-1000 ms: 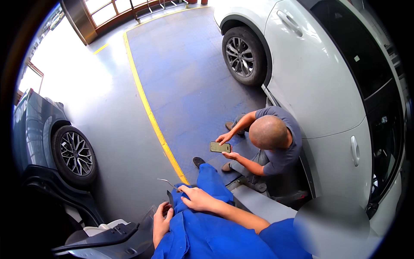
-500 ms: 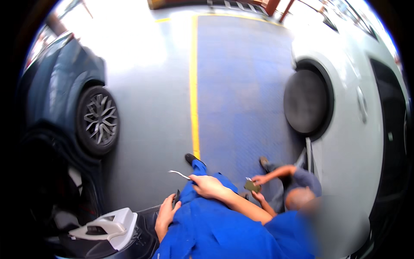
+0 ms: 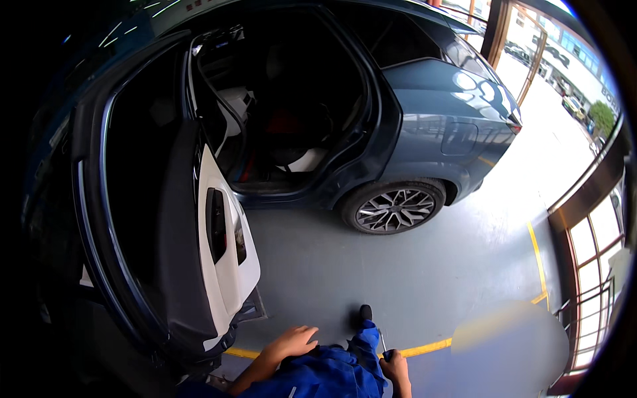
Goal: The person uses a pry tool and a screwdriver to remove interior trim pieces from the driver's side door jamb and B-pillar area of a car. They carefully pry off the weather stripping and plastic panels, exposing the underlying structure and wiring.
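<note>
My left hand is held out low in front of me, fingers stretched and nothing visible in them. It is just right of the lower edge of an open car door, apart from it. At the lower middle, my right hand is closed around the dark handle of a slim tool with a thin shaft pointing up and away; it looks like a screwdriver. Beyond both hands stands a dark blue car, its door opening showing a dim interior with a pale seat part.
The car's rear wheel rests on the grey floor. A yellow floor line crosses near my feet. Metal-framed glazing is at the right edge, below a bright exit. A blurred patch covers the lower right.
My view has turned left to the blue car and its open door. The pale car and co-worker are out of view. The white strip and dark object at my hands no longer show there.
</note>
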{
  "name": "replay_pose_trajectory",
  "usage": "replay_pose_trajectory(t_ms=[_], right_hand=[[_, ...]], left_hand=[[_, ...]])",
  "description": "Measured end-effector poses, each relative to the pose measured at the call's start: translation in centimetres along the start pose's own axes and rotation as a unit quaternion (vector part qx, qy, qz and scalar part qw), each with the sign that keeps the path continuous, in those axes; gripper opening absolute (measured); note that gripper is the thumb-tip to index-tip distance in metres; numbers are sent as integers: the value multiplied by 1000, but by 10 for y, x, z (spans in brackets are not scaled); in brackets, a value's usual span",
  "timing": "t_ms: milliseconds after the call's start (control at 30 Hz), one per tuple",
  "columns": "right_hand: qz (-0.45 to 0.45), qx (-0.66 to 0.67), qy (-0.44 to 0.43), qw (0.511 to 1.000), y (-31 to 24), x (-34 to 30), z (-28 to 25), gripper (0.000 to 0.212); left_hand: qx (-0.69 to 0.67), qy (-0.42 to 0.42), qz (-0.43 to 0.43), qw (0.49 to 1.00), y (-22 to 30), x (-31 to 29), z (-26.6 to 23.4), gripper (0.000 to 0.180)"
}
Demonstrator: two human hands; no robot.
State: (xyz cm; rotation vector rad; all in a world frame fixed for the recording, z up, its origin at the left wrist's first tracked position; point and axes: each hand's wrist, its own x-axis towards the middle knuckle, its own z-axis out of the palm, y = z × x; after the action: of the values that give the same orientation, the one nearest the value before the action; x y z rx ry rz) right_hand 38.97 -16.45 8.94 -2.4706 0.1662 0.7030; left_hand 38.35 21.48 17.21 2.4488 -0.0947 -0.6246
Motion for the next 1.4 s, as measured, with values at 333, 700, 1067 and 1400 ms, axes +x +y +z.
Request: replay_pose_trajectory(t_ms=[333, 700, 1067, 1400], right_hand=[[-61, -69, -188, 978, 53, 355, 5, 52], [-203, -165, -394, 881, -331, 526, -68, 44], [-436, -60, -291, 850, -709, 634, -53, 56], [-373, 307, -169, 859, -1029, 712, -89, 19]], left_hand=[[-164, 199, -82, 963, 4, 163, -92, 51], [-326, 507, -188, 775, -135, 254, -245, 19], [-467, 467, -12, 751, -310, 489, -651, 78], [-334, 788, -104, 507, -420, 512, -719, 85]])
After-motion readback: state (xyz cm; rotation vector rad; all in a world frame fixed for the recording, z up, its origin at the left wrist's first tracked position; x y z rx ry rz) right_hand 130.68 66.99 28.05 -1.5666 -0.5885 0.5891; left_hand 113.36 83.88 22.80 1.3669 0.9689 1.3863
